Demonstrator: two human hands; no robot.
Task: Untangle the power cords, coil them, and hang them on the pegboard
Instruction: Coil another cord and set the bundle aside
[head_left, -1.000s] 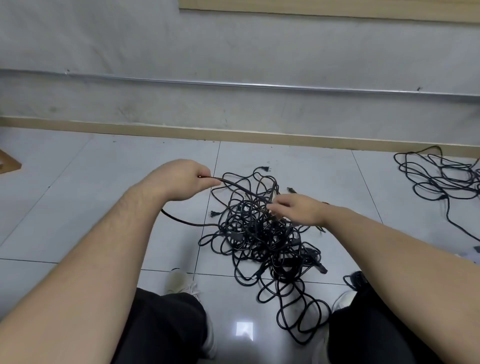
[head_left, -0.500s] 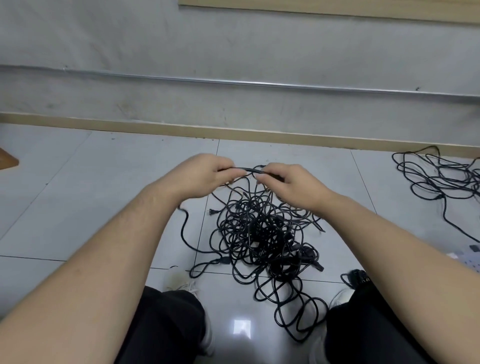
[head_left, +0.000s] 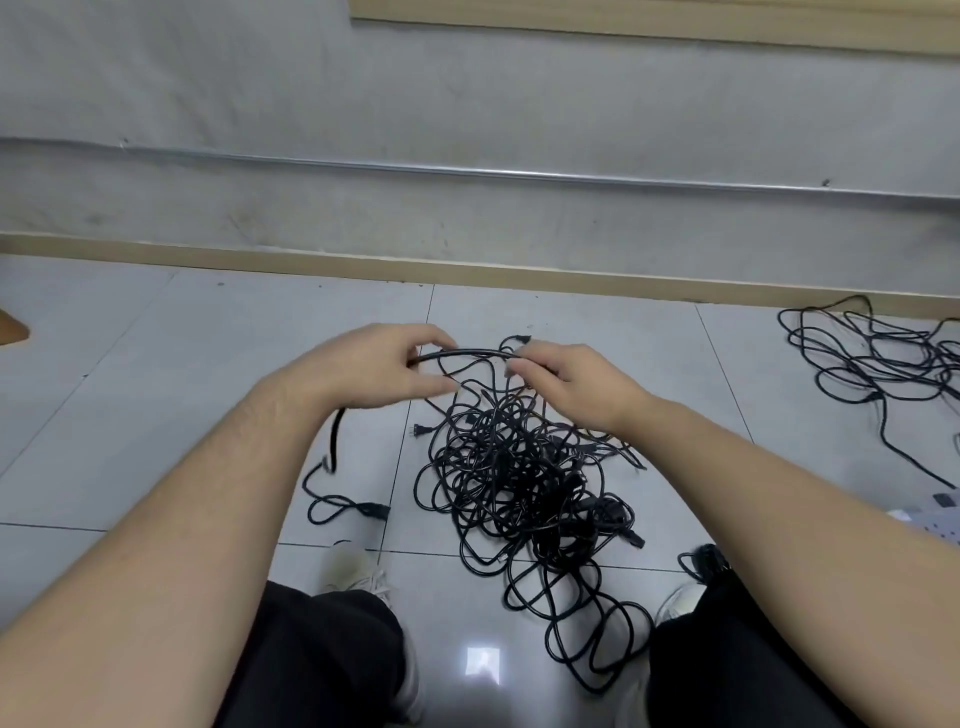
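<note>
A big tangle of black power cords (head_left: 524, 478) lies on the tiled floor between my feet. Above its far edge I hold one black cord (head_left: 470, 354) lifted and stretched between both hands. My left hand (head_left: 374, 366) pinches it at the left with thumb and fingers. My right hand (head_left: 566, 382) grips it at the right. A loose end of that cord (head_left: 337, 441) hangs down below my left wrist, with a plug (head_left: 375, 510) lying on the floor. The pegboard's wooden lower edge (head_left: 649, 26) shows at the top of the wall.
A second loose heap of black cords (head_left: 878, 358) lies at the right by the baseboard (head_left: 467, 273). My shoes (head_left: 358, 569) and dark trouser legs (head_left: 311, 660) fill the bottom. A white object (head_left: 930, 522) sits at the right edge, a wooden corner (head_left: 10, 327) at the left.
My right hand rose from the tangle and took the cord beside my left hand. The hands have since moved apart along it, and the freed end has dropped to the floor at the left.
</note>
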